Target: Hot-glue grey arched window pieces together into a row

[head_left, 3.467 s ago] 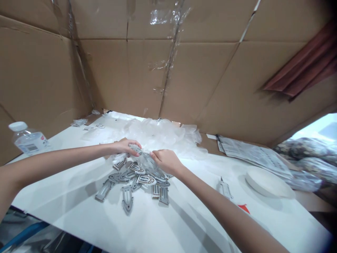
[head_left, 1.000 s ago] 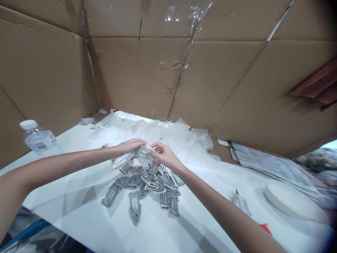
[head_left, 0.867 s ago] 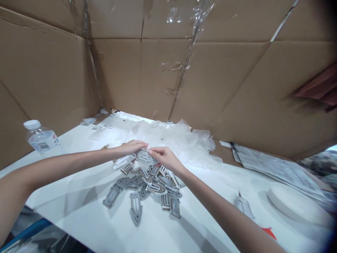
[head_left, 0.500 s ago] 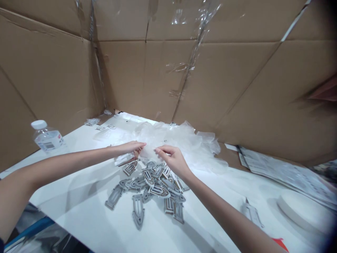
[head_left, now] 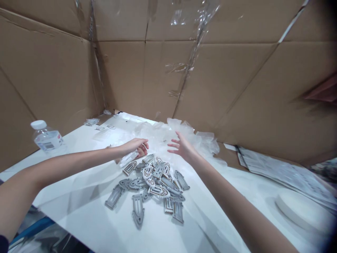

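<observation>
My left hand (head_left: 137,146) is closed with curled fingers at the near edge of a heap of translucent plastic bags (head_left: 155,131). A clear plastic packet (head_left: 128,159) sticks out below its palm and appears gripped by the lower fingers; its contents are hard to make out. My right hand (head_left: 185,147) is open, fingers spread, over the right part of the heap and holding nothing. Just in front of both hands lies a loose pile of grey and white arch-shaped pieces (head_left: 159,170) with slots, some patterned in brown.
A capped clear bottle (head_left: 48,137) stands at the left. Cardboard walls (head_left: 158,77) enclose the back and left of the white table (head_left: 86,225). At the right lie a white round object (head_left: 300,211) and flat printed sheets (head_left: 284,172). Two loose pieces (head_left: 110,126) rest far left.
My right hand has gone from a pinch near my left hand to open fingers farther right and back. A bag now stands up behind it. The left fingers have curled more.
</observation>
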`<state>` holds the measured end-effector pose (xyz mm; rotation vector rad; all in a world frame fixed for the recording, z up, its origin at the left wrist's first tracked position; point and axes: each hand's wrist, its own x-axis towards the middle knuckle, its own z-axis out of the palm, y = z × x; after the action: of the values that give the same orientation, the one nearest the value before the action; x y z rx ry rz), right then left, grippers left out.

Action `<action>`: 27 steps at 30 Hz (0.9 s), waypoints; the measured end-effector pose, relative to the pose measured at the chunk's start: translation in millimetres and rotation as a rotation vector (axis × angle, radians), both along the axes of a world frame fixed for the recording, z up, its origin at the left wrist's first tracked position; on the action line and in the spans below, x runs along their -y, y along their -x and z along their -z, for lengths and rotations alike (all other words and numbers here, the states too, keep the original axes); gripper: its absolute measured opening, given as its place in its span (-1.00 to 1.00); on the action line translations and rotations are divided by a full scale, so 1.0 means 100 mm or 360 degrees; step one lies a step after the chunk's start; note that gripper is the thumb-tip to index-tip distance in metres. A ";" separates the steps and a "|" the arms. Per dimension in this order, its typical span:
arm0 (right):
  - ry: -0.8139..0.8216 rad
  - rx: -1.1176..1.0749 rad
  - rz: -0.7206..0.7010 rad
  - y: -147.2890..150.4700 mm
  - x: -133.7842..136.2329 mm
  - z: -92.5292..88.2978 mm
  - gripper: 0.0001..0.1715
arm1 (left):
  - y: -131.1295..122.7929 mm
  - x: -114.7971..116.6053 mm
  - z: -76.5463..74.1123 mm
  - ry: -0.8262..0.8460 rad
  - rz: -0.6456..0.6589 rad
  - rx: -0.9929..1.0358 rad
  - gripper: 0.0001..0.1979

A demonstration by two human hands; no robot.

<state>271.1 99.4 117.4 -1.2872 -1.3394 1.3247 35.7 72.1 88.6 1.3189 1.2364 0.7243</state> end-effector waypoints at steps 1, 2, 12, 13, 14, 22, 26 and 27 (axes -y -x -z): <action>0.0045 -0.0002 -0.0086 0.05 0.09 0.01 -0.46 | -0.01 0.01 -0.02 -0.0020 -0.0014 -0.0008 -0.69; 0.0084 0.0001 -0.0187 0.12 0.21 0.02 -0.47 | -0.03 0.02 -0.03 -0.0050 -0.0028 -0.0015 -0.69; -0.0028 0.0126 -0.0731 0.68 0.89 0.05 -0.53 | -0.22 0.05 -0.13 -0.0532 -0.0222 -0.0142 -0.70; -0.0052 0.0114 -0.0745 0.68 0.88 0.05 -0.60 | -0.22 0.06 -0.14 -0.0552 -0.0227 -0.0163 -0.70; -0.0073 0.0103 -0.0756 0.67 0.88 0.06 -0.66 | -0.22 0.07 -0.14 -0.0567 -0.0229 -0.0186 -0.70; -0.0180 0.0288 -0.0750 0.49 0.75 0.11 -0.88 | -0.04 0.00 -0.07 -0.0533 -0.0173 -0.0487 -0.70; -0.0276 0.0440 -0.0759 0.38 0.72 0.09 -0.97 | 0.44 -0.39 -0.10 -0.0555 -0.0387 -0.0833 -0.67; -0.0312 0.0475 -0.0758 0.36 0.73 0.08 -0.98 | 0.61 -0.49 -0.10 -0.0569 -0.0485 -0.0950 -0.67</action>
<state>235.3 26.8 109.2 -1.0983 -2.0262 1.2975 -25.2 120.8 98.8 1.7368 1.8778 0.8208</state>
